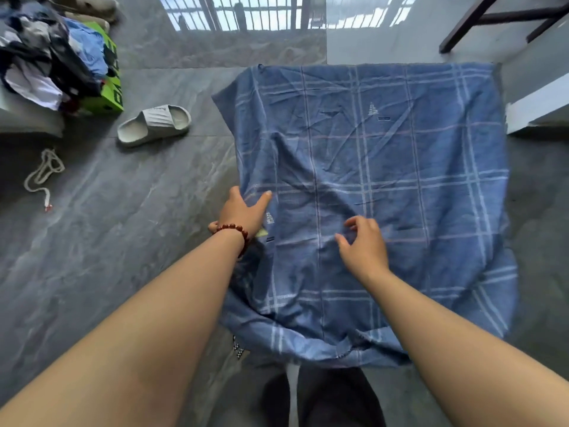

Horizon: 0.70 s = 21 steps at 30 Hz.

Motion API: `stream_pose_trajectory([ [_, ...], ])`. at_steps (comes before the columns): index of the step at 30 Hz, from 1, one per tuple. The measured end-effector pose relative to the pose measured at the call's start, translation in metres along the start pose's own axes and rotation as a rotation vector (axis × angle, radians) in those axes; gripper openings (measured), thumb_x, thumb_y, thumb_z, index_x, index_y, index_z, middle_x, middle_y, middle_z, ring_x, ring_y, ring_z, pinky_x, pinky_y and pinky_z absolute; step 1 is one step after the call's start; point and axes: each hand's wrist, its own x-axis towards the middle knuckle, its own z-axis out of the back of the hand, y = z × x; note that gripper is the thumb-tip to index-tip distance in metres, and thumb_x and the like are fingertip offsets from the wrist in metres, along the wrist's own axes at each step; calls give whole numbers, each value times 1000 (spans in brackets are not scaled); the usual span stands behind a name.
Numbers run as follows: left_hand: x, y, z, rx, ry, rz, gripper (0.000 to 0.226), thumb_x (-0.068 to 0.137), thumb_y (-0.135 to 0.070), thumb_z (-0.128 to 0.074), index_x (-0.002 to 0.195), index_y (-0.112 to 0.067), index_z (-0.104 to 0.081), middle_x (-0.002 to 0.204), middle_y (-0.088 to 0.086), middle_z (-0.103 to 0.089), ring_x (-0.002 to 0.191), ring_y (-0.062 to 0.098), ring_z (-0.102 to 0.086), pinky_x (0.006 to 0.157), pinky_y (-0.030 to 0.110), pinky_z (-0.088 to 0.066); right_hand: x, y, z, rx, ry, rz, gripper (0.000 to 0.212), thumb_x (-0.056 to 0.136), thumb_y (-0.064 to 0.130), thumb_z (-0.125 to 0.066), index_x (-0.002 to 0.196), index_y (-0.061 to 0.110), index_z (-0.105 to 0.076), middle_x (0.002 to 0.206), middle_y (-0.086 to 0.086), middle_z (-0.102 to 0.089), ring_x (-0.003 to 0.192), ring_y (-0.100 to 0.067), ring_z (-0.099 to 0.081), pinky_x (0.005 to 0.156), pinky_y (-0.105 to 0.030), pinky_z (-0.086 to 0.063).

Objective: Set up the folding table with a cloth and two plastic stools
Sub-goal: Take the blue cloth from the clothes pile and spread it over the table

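Nearest you, the blue checked cloth (385,180) hangs in folds over the table's near edge, just in front of your dark trousers (326,399). It covers the whole top, so the table itself is hidden. It is creased across the middle and droops at the left and right edges.

Your left hand (243,211), with a bead bracelet (234,230) at the wrist, grips the cloth at the left edge, toward the near corner. The thumb lies on top and the fingers curl down over the side.

Your right hand (365,243) is over the near middle of the cloth. Its fingers are loosely curved, thumb and forefinger apart, with nothing held between them. Whether the tips touch the fabric cannot be told.

Beyond the left edge, on the grey floor (123,241), lie a white cord (47,197) and then a pale slipper (155,124). Farther back is a green box (107,97), partly under a heap of clothes (46,57). Past the far edge stand window bars (246,13).
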Motion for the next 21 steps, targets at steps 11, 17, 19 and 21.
stream_pose_trajectory([
  [11,-31,58,2,-145,225,20,71,78,-67,-55,120,-10,-53,117,1,-58,103,20,-55,83,27,-38,-66,25,-88,144,21,-5,34,90,39,-60,112,13,-57,115,-2,-49,96,-16,-54,87,-27,-43],
  [17,-44,92,-6,138,390,-103,46,77,-58,-63,90,-14,-61,88,2,-64,85,20,-61,72,27,-44,-93,10,-108,79,49,7,40,85,46,-63,112,16,-58,116,-2,-50,106,-18,-54,93,-35,-46],
  [19,-46,102,-8,209,365,-114,47,76,-56,-67,88,-11,-62,88,6,-66,89,25,-63,70,29,-46,-98,6,-113,76,52,23,40,82,47,-65,109,18,-60,113,-1,-51,106,-18,-55,94,-37,-46],
  [21,-50,110,-7,174,312,-114,48,76,-53,-67,99,-11,-64,99,7,-68,96,26,-63,76,31,-49,-103,3,-118,84,64,35,39,80,47,-68,108,20,-60,112,0,-51,106,-17,-55,94,-37,-46],
])
